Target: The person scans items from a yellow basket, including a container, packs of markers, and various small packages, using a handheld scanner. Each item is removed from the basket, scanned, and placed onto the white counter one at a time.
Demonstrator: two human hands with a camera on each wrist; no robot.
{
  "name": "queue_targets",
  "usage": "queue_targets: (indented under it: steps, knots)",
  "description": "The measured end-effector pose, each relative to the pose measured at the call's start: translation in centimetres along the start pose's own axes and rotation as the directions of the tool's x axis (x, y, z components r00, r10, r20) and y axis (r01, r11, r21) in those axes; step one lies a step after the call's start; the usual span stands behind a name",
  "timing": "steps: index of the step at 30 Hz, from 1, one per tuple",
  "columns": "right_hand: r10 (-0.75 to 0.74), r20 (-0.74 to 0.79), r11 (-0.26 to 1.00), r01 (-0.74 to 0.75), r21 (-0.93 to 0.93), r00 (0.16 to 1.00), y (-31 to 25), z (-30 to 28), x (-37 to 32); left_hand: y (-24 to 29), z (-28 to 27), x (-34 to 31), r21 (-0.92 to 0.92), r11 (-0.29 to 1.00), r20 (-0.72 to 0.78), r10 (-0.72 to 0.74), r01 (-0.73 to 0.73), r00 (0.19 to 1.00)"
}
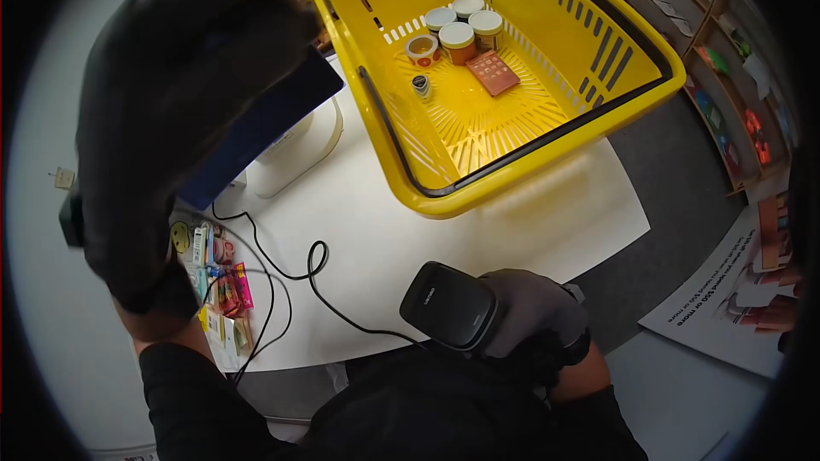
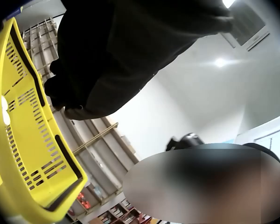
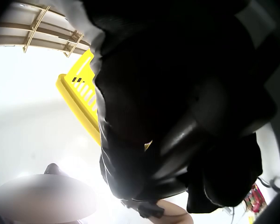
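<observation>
My left hand, in a dark glove, is raised at the left, its fingers bent loosely towards the yellow basket with nothing visible in them. Dark and close in the left wrist view, the same hand hides its palm side. At the lower middle, my right hand grips a black handheld device joined to a black cable. Several white-lidded jars, a tape roll, a small bottle and a reddish packet lie inside the basket.
Behind my left hand stands a dark blue panel on a white base. Small colourful packages lie at the left of the white table. A printed sign is at the right, below wooden shelves.
</observation>
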State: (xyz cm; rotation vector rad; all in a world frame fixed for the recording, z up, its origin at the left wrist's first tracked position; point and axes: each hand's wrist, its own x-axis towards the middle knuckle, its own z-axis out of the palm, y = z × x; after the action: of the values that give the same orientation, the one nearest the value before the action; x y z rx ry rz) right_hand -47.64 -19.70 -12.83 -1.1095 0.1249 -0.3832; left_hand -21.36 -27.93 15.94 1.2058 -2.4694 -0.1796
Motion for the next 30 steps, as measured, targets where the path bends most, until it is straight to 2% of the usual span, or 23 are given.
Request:
queue_targets:
  steps: [2, 3, 6, 7, 8, 9, 11, 12, 15, 16, 17, 18, 22, 23, 25, 26, 27, 29, 30]
  knots:
    - [-0.009, 0.012, 0.996, 0.008, 0.087, 1.0, 0.4, -0.1, 0.2, -1.7, 2.9, 7.1, 0.075, 0.98, 0.103, 0.178, -0.186, 0.979]
    - [-0.017, 0.007, 0.996, 0.017, 0.083, 1.0, 0.5, -0.2, 0.2, -1.7, 5.0, 9.8, 0.078, 0.977, 0.104, 0.188, -0.196, 0.977]
    - [0.234, 0.019, 0.969, -0.235, 0.081, 0.972, 0.3, -0.3, 0.1, -1.2, 11.4, 16.1, 0.289, 0.925, 0.352, 0.136, -0.246, 0.926]
    - [0.227, 0.011, 0.971, -0.227, 0.074, 0.974, -0.1, -0.3, 0.1, -1.0, 12.4, 17.6, 0.482, 0.608, 0.555, 0.344, -0.631, 0.757]
    - [0.238, 0.011, 0.969, -0.238, 0.069, 0.971, -0.4, -0.2, 0.0, -0.5, 14.7, 18.7, 0.521, 0.753, 0.608, 0.003, -0.402, 0.794]
    - [0.248, 0.006, 0.967, -0.247, 0.068, 0.969, -0.8, 0.0, -0.1, 1.0, 16.4, 19.4, 0.578, 0.803, 0.63, -0.329, -0.142, 0.704]
    - [0.241, -0.013, 0.968, -0.24, 0.075, 0.97, -1.2, 0.0, -0.4, -3.3, 20.1, 20.3, 0.368, 0.929, 0.696, -0.305, 0.041, 0.65]
    - [0.225, -0.017, 0.973, -0.224, 0.062, 0.974, -1.2, 0.0, -0.6, -3.1, 20.8, 20.6, 0.367, 0.93, 0.706, -0.29, 0.017, 0.646]
    - [0.179, -0.045, 0.983, -0.177, 0.048, 0.983, -1.5, 0.2, -0.7, -1.9, 22.9, 21.3, 0.432, 0.901, 0.733, -0.377, 0.042, 0.566]
    - [0.205, -0.05, 0.979, -0.204, 0.014, 0.978, -1.8, 0.1, -0.7, -3.0, 24.0, 21.6, 0.425, 0.905, 0.744, -0.364, 0.023, 0.561]
    - [0.233, -0.055, 0.972, -0.234, -0.016, 0.971, -2.0, 0.0, -0.8, -4.9, 25.6, 22.0, 0.369, 0.9, 0.744, -0.135, -0.233, 0.655]
    - [0.266, -0.056, 0.962, -0.268, -0.045, 0.962, -1.9, 0.2, -0.9, -6.6, 27.2, 22.1, 0.319, 0.822, 0.724, 0.109, -0.471, 0.681]
    - [0.194, -0.026, 0.981, -0.193, 0.027, 0.981, -1.4, 0.5, -1.3, -10.8, 30.6, 22.9, 0.3, 0.776, 0.677, 0.237, -0.555, 0.697]
    - [0.192, -0.025, 0.981, -0.191, 0.019, 0.981, -1.4, 0.6, -1.3, -9.1, 29.7, 22.9, 0.307, 0.773, 0.674, 0.235, -0.555, 0.701]
    - [0.216, -0.051, 0.976, -0.214, 0.045, 0.975, -1.0, 0.4, -0.8, -5.2, 28.8, 23.0, 0.495, 0.607, 0.815, -0.075, -0.622, 0.575]
    - [0.23, -0.066, 0.972, -0.227, 0.058, 0.971, -0.9, 0.6, -0.9, -4.0, 28.3, 23.0, 0.556, 0.501, 0.826, -0.243, -0.663, 0.509]
    - [0.232, -0.069, 0.972, -0.229, 0.051, 0.97, -0.9, 0.7, -1.0, -4.5, 28.1, 23.6, 0.56, 0.5, 0.822, -0.24, -0.66, 0.516]
    - [0.237, -0.113, 0.968, -0.224, 0.112, 0.965, -0.7, 1.0, -1.1, -7.9, 28.2, 26.4, 0.491, 0.494, 0.851, -0.097, -0.718, 0.516]
    - [0.241, -0.134, 0.965, -0.222, 0.141, 0.961, -0.7, 1.1, -1.2, -6.4, 26.5, 26.0, 0.457, 0.486, 0.859, -0.025, -0.745, 0.511]
